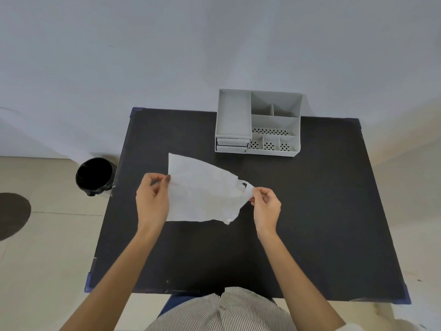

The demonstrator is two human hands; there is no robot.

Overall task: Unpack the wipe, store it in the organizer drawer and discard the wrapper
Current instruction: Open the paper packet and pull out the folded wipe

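Observation:
A white wipe (200, 194), unfolded into a large crumpled sheet, hangs above the middle of the black table (310, 223). My left hand (152, 199) pinches its left edge between thumb and fingers. My right hand (266, 206) pinches its right corner. The grey organizer (259, 121) stands at the table's far edge, with two shut drawers (231, 145) at its lower left front. No wrapper is visible.
A black-lined waste bin (94, 175) stands on the floor left of the table. A dark round mat (12, 213) lies further left on the tiled floor. A pale wall rises behind the table.

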